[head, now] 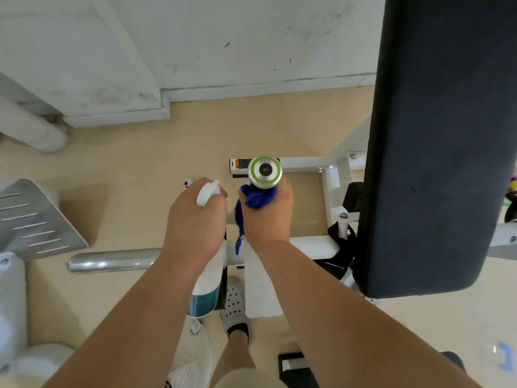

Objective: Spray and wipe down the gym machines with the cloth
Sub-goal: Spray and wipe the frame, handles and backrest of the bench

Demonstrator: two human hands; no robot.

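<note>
Slotted grey metal plate point(42, 219) at far left, cut off by the picture's edge. Next right, a chrome bar point(112, 260) lies level above the tan floor point(134, 163). Its inner end disappears behind the left forearm.

Then the left hand point(195, 217): fingers curled round the neck of a spray bottle point(205, 289), with the white trigger head showing over the knuckles. Bottle body hangs below the wrist, white above, teal band below. Contents: cannot tell, as the wall is opaque and half covered by the forearm. Writing on the band is too blurred to read. Just right of the bottle, lower down, is a grey perforated shoe point(235, 303), partly hidden behind it.

The right hand point(265, 214) is just beside the left, with a narrow gap between them. It is clamped on a blue cloth point(256, 198) bunched round the machine's handle. A loose tail of cloth hangs down between the two hands. The handle itself is hidden. Only its silver end cap point(265, 170), ringed in green, shows above the fingers.

Behind the cap, a white tube carries a warning sticker point(239, 165), orange and black, text too small to read. The white frame point(307, 245) runs right to a dark padded cushion point(433, 135), cut off at the top and right edges.
</note>
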